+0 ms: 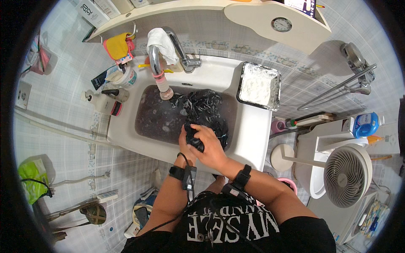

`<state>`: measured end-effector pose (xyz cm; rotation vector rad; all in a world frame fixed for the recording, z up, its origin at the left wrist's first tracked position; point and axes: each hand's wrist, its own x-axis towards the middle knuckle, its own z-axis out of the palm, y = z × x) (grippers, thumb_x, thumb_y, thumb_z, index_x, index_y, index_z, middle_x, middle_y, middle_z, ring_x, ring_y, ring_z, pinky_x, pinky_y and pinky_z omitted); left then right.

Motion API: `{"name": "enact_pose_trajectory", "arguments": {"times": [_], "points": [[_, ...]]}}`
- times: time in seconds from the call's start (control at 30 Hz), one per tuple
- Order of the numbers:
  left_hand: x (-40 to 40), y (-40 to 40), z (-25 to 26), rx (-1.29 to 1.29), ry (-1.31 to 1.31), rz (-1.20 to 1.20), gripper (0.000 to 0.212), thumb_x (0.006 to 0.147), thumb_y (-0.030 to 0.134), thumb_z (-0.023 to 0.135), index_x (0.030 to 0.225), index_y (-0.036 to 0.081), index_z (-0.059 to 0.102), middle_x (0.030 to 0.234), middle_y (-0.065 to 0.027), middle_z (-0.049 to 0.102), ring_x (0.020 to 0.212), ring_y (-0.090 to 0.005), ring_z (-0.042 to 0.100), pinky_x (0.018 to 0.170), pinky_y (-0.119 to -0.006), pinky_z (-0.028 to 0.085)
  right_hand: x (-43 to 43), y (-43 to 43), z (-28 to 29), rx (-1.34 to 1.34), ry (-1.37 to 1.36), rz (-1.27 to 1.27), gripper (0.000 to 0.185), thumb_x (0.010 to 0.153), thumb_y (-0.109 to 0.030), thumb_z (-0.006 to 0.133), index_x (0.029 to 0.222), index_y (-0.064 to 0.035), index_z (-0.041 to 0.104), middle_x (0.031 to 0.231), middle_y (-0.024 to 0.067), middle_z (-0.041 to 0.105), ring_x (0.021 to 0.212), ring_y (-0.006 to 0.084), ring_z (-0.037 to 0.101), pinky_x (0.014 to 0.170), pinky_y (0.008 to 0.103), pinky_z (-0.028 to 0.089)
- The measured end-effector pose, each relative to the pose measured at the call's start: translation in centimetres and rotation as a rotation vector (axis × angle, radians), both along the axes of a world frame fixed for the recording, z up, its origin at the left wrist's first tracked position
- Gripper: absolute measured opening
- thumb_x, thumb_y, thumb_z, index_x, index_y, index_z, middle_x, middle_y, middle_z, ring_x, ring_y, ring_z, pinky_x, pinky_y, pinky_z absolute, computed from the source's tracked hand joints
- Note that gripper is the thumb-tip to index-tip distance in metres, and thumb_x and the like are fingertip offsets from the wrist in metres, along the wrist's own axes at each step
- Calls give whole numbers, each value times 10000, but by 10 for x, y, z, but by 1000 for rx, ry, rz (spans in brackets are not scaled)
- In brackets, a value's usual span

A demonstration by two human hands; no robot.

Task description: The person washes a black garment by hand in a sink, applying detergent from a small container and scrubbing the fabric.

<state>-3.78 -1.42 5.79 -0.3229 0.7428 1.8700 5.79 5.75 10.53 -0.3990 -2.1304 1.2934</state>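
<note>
Dark, cloudy water with patches of foam stands in a white sink. A wet black cloth, streaked with suds, lies bunched in the right half of the basin. Near the front rim, my left hand and my right hand are pressed together around a wad of this cloth, just above the water. My right hand lies over the wad with its fingers curled; my left hand grips from the other side and is partly covered by the right. The tap spout ends above the water, left of the bunched cloth.
A metal tray coated in white powder sits on the sink's right ledge. Pump bottles and a white tub crowd the left ledge. A white cloth drapes over the tap. A fan stands at the right.
</note>
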Motion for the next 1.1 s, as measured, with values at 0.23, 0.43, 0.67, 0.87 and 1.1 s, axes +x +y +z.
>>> {"name": "enact_pose_trajectory", "arguments": {"times": [0.23,0.43,0.67,0.87,1.1], "points": [[25,29,8,-409,298,0,316,978,216,296,1256,112,405,1190,-68,506,1104,-256,513,898,-441,456,-29,49,-11,-281,-325,-231,304,752,-108,590,1035,-35,508,1017,222,589,930,436,558,796,446,450],[1,-4,-8,9,201,-16,344,951,357,351,1134,106,497,1087,-86,565,1032,-251,560,859,-422,486,-11,1,5,30,-121,47,437,777,-214,634,1165,-35,538,1035,194,552,1003,354,539,857,388,460],[16,15,5,-233,176,-54,229,959,235,393,1120,128,515,1018,-30,583,887,-188,586,700,-339,498,-23,55,-27,-134,-331,-191,327,812,-272,629,973,13,614,938,215,607,858,370,593,750,413,475],[-21,5,15,-119,154,2,266,908,174,459,1099,43,590,1056,-50,596,968,-214,579,848,-371,488,-3,66,-22,-1254,-242,-18,374,879,-287,571,1100,14,572,1066,129,623,940,206,614,789,341,494],[-38,-16,-6,-52,208,-16,362,879,184,453,1160,-13,567,1147,-106,572,1064,-233,546,937,-380,450,11,68,-21,-1666,-186,295,502,921,-410,489,1229,-14,506,1170,127,579,1014,219,597,850,349,508]]}}
